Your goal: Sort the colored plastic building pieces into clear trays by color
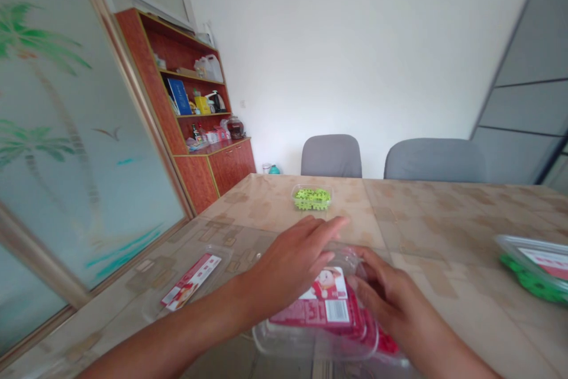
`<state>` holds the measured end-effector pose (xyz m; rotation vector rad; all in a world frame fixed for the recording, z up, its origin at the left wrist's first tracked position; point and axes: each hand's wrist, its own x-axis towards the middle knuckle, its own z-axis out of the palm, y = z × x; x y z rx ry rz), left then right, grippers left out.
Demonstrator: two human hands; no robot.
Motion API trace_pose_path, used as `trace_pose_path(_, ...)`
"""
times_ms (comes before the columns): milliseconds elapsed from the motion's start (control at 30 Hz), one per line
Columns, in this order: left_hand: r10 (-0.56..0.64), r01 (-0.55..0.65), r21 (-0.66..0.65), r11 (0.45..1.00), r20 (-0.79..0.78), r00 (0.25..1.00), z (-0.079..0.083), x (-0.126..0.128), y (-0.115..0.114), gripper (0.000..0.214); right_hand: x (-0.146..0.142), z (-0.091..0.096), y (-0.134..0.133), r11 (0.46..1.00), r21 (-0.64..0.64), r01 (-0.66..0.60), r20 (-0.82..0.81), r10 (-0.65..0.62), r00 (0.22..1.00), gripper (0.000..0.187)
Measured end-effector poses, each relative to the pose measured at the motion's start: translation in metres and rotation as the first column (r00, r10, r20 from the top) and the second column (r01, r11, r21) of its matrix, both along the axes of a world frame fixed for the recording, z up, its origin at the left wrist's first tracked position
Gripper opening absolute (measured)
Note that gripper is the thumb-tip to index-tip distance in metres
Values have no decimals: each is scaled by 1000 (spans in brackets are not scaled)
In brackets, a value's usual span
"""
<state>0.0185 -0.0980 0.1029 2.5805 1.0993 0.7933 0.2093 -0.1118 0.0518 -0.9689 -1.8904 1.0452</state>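
A clear plastic box (pixel 328 320) with a red and white label and red contents lies on the table (pixel 444 237) close in front of me. My left hand (pixel 293 261) lies flat on its lid with the fingers stretched out. My right hand (pixel 390 302) rests against the box's right side, fingers extended over the lid's edge.
A separate clear lid (pixel 190 281) with a red label lies to the left. A small open tub of light green pieces (pixel 312 197) sits mid-table. Another labelled box with green contents (pixel 539 266) is at the right edge. Two grey chairs (pixel 332 156) stand behind; a wooden shelf (pixel 195 113) is left.
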Motion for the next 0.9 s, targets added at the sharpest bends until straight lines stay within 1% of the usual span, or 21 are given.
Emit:
trace_pose_path(67,62,-64,45,997,43,997,-3,-7,4,47,7,-3,5,999,7,35,23,-35,999,34)
trace_pose_path(133,184,-190,67,979,94,978,-10,-19,9,43,17,-5,11,995,-16,99,37,-98,994,39)
trace_pose_path(167,250,-256,44,966,114,962,-15,-25,12,42,24,-7,13,989,-42,139,41,-137,990,44)
trace_pose_path(200,305,-307,-6,952,126,944,-22,-32,14,40,30,-9,16,981,-74,179,48,-176,983,48)
trace_pose_path(267,369,-346,-162,924,151,917,-38,-44,17,37,43,-14,18,963,-140,232,74,-224,972,53)
trace_pose_path(333,381,-300,-353,886,190,905,-56,-50,18,37,54,-22,18,948,-164,273,109,-258,960,52)
trace_pose_path(367,377,-252,-449,857,214,901,-64,-51,17,39,57,-26,17,944,-144,298,124,-281,952,50)
trace_pose_path(433,367,-141,-611,779,262,893,-77,-47,15,45,62,-37,14,939,-56,340,158,-328,931,47)
trace_pose_path(500,372,-59,-706,706,298,879,-85,-39,13,48,65,-47,14,931,39,362,211,-362,908,46)
trace_pose_path(533,377,-35,-730,683,311,872,-87,-34,12,48,66,-51,14,927,75,368,242,-374,895,47)
trace_pose_path(600,395,-7,-755,656,335,855,-90,-26,11,46,66,-58,15,924,115,366,297,-383,875,48)
trace_pose_path(700,438,48,-780,624,400,805,-91,-20,10,42,65,-62,16,923,120,366,313,-385,868,52)
trace_pose_path(800,490,152,-804,575,488,722,-93,-20,6,39,61,-59,16,918,73,390,238,-395,887,52)
trace_pose_path(900,518,276,-819,502,541,662,-92,-21,1,38,57,-56,15,926,-42,374,137,-366,921,47)
